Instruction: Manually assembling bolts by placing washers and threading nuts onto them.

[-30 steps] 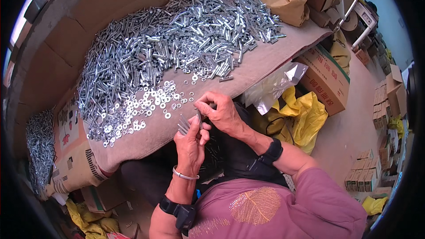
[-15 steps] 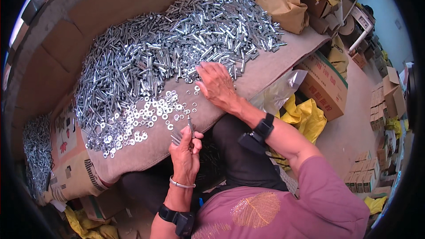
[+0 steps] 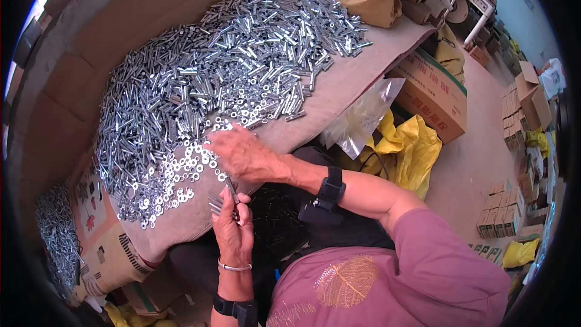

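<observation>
My left hand [image 3: 233, 229] is closed around several slim silver bolts [image 3: 215, 204], which stick out between thumb and fingers in front of the cushion's near edge. Just beyond it, my right hand [image 3: 242, 156] passes low over the right side of the loose washers [image 3: 175, 172]. Motion smears its fingers, so whether they hold anything is unclear. Behind both hands spreads a big heap of silver metal bolts and sleeves [image 3: 242, 48], with more washers and nuts mixed in at its near side. Everything lies on a brownish-pink padded surface [image 3: 339, 94].
A cardboard box [image 3: 433, 94], clear plastic bag [image 3: 366, 118] and yellow sack [image 3: 414, 151] stand to the right. A second heap of metal parts [image 3: 57, 230] lies far left. Cardboard [image 3: 72, 66] walls the back; small stacked boxes [image 3: 499, 212] sit on the floor.
My right hand has moved left and nearer, from the heap's front edge to the washers beside my left hand. The left hand still grips the bolts. The whole view has shifted slightly.
</observation>
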The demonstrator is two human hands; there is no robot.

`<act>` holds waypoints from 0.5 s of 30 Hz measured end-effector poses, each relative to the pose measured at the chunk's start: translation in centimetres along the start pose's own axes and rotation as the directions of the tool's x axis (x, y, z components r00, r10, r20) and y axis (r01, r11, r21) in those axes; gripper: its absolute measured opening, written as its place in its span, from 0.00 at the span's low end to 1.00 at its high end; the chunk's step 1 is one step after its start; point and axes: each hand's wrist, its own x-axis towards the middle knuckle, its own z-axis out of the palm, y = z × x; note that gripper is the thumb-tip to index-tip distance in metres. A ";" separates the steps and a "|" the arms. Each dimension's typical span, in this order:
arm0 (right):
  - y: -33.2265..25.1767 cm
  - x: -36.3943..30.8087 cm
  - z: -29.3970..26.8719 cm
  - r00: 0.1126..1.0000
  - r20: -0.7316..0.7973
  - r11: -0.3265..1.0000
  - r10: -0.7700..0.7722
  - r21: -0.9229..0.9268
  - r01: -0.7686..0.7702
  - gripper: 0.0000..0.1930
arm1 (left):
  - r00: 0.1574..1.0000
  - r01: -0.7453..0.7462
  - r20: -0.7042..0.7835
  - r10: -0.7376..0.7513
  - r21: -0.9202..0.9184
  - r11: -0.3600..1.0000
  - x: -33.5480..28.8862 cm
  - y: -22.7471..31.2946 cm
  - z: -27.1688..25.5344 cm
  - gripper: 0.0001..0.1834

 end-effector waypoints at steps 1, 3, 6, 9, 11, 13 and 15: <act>-0.5 0.1 -0.3 1.000 -0.003 1.000 0.002 0.001 -0.002 0.21 | 1.000 -0.016 -0.012 0.016 -0.014 1.000 -0.3 0.0 -0.1 0.12; -1.6 0.3 -0.9 1.000 0.006 0.949 0.019 0.314 -0.020 0.20 | 0.999 -0.034 -0.025 0.034 -0.025 0.999 -0.9 0.1 -0.2 0.12; -0.8 -1.1 -1.8 0.978 -0.202 0.955 0.044 0.296 0.018 0.16 | 1.000 -0.013 0.012 0.013 -0.032 0.999 -1.6 0.1 0.0 0.13; 1.3 -2.7 -3.6 0.962 -0.236 0.973 0.137 0.215 -0.086 0.13 | 0.999 0.012 0.043 -0.011 -0.025 1.000 -1.6 -0.2 0.4 0.13; 3.2 -3.7 -4.2 0.911 -0.393 0.991 0.129 0.033 -0.126 0.10 | 0.997 0.016 0.076 -0.015 -0.014 1.000 -1.3 -0.7 0.9 0.14; 4.0 -3.7 -6.3 0.938 -0.276 0.967 0.211 -0.081 -0.241 0.11 | 0.997 0.028 0.073 -0.029 0.011 1.000 -0.9 -1.1 1.9 0.14; 6.3 -3.3 -5.9 0.939 -0.318 0.946 0.131 -0.244 -0.214 0.11 | 0.997 0.036 0.070 -0.040 0.061 0.998 -0.6 -1.6 2.9 0.15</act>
